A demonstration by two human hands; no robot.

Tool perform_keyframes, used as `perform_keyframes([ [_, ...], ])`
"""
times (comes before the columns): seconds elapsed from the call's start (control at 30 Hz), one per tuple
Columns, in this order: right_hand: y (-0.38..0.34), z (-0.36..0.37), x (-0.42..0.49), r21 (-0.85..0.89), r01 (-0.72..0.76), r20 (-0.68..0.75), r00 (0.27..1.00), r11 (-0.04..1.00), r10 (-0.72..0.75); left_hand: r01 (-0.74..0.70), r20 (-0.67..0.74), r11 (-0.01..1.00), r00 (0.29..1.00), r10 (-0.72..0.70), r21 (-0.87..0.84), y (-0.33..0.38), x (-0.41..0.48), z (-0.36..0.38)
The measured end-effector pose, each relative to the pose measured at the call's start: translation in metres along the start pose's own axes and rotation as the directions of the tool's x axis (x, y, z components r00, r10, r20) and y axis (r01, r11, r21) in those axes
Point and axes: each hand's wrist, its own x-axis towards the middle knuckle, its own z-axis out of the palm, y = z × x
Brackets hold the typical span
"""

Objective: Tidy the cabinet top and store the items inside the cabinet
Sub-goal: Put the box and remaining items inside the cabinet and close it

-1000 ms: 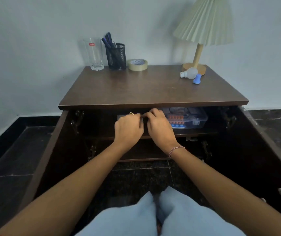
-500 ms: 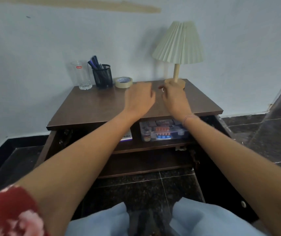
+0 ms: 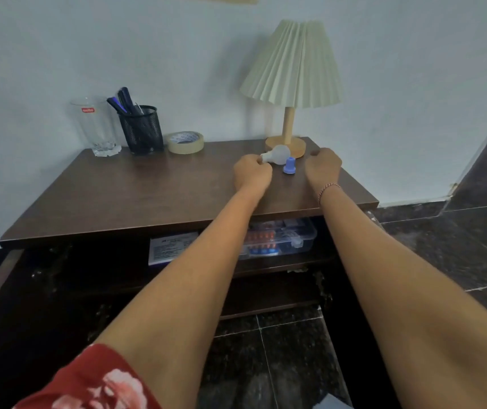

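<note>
Nearest the viewer, a red floral sleeve [image 3: 89, 379] covers the person's left upper arm. Both bare forearms extend forward over the open cabinet [image 3: 44, 290].

Below the wrists, the upper shelf holds a clear plastic box [image 3: 292, 237] of blister packs. A white carton [image 3: 171, 249] lies beside it, under the left forearm.

Both hands are over the right part of the cabinet top [image 3: 148, 190].

- Left hand [image 3: 252, 175]: knuckles up, fingers curled. The fingertips pinch the screw base of the light bulb [image 3: 279, 153].
- Right hand [image 3: 323, 166]: fingers curled into a loose fist, nothing visible in it. A bracelet [image 3: 328, 188] sits on its wrist.

The light bulb lies on its side on the cabinet top, its globe pointing away from the left hand's grip and toward the right hand. A blue cap [image 3: 289, 166] stands between the two hands, just in front of the globe. It is apart from both hands.

Directly behind the bulb, the wooden foot of the table lamp [image 3: 292, 63] touches or nearly touches the globe; which one cannot be told.

Well to the left of the pinching hand, along the back edge, these items stand in a row:

- masking tape roll [image 3: 185, 142]
- mesh pen holder [image 3: 142, 129] with pens
- drinking glass [image 3: 95, 125], farthest from the grip
</note>
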Motion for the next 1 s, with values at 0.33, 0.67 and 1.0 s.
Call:
perform_keyframes([
  [0.33,0.01,0.017,0.004,0.073,0.078,0.115,0.99,0.994,-0.086,0.034,0.169,0.999,0.985,-0.027,-0.038,0.01,0.011,0.026],
  [0.67,0.002,0.012,-0.01,0.084,0.172,0.228,0.956,0.982,-0.187,0.048,0.033,0.991,0.998,-0.044,-0.122,0.007,-0.001,0.008],
  [1.0,-0.047,-0.009,-0.056,0.234,0.247,0.433,0.84,0.94,-0.328,-0.05,0.031,0.998,0.998,0.052,-0.045,0.009,-0.038,-0.082],
])
